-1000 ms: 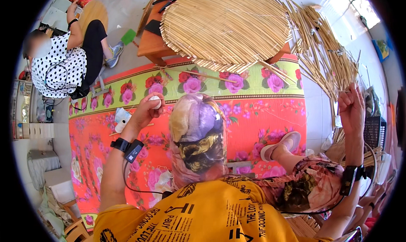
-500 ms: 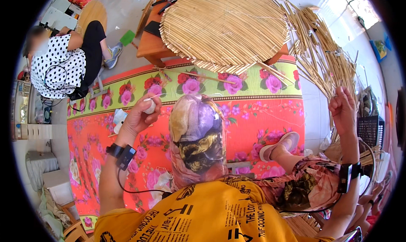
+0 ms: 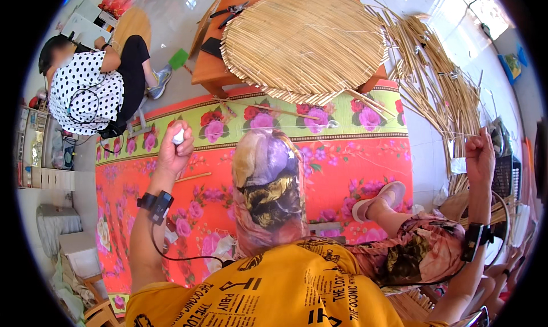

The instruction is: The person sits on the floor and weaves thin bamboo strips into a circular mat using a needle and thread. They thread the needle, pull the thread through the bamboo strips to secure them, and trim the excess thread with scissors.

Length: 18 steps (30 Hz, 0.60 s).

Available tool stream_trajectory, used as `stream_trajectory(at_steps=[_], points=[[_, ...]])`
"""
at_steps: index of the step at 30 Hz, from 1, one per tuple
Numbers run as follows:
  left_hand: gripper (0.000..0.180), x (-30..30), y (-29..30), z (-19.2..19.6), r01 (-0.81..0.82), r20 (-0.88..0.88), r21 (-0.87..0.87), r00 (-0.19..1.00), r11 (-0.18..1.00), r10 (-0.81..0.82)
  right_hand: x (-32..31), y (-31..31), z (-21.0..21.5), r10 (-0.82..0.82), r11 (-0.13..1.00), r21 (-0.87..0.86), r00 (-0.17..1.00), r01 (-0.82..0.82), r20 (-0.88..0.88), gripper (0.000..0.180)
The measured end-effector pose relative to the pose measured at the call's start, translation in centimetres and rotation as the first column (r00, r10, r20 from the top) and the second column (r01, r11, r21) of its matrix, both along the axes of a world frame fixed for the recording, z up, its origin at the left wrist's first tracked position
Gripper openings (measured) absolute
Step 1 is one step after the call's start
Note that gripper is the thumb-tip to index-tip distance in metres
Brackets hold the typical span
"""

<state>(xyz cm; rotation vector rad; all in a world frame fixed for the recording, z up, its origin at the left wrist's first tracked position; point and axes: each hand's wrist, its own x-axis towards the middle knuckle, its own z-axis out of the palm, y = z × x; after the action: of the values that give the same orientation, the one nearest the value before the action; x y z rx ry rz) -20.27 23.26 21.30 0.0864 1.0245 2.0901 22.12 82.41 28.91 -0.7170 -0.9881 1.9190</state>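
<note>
A small white spool-like object [image 3: 178, 135] is sitting in the left hand [image 3: 173, 150], whose fingers are curling tightly around it so that only its pale top is showing; the hand is raised above the left part of the red floral floor mat [image 3: 354, 173], with a black wrist device [image 3: 156, 203] strapped below it and a thin black cable trailing down the forearm. A thin pale thread [image 3: 399, 134], barely visible, is running across toward the right hand [image 3: 479, 155], which is raised beyond the mat's right edge with its fingers closing into a fist, apparently pinching that thread, though the grip itself is too small to make out. A second black wrist device [image 3: 474, 241] is sitting on that forearm. Between the two arms, the person's head in a patterned purple and gold scarf [image 3: 265, 190] is filling the middle, above a yellow printed shirt [image 3: 274, 293]. Past the mat's far green border, a large round woven straw mat [image 3: 305, 38] is lying on a low wooden table [image 3: 208, 70], overhanging its near edge. A loose pile of straw stalks [image 3: 439, 81] is spreading over the tiled floor to the right. At the far left, another person in a polka-dot top [image 3: 85, 90] is sitting on the floor.
</note>
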Motion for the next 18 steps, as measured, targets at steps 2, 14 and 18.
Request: stream_trajectory(at_steps=[2, 14, 18], points=[[0.014, 0.4, -0.3, 0.0, -0.007, 0.027, -0.016, 1.000, 1.000, 0.007, -0.5, -1.3, 0.7, 0.017, 1.000, 0.017, 1.000, -0.017, -0.002, 0.007], [0.021, 6.4, -1.5, 7.3, 0.028, -0.108, 0.186, 0.994, 0.982, -0.008, -0.8, -5.2, 1.9, -0.021, 0.917, 0.220, 0.511, -0.333, 0.859, 0.013], [0.025, 11.2, 4.4, 11.9, 0.183, -0.310, 0.096, 0.940, 0.979, -0.145, -3.4, -8.9, 3.5, -0.133, 0.754, 0.410, 0.492, -0.513, 0.861, 0.022]])
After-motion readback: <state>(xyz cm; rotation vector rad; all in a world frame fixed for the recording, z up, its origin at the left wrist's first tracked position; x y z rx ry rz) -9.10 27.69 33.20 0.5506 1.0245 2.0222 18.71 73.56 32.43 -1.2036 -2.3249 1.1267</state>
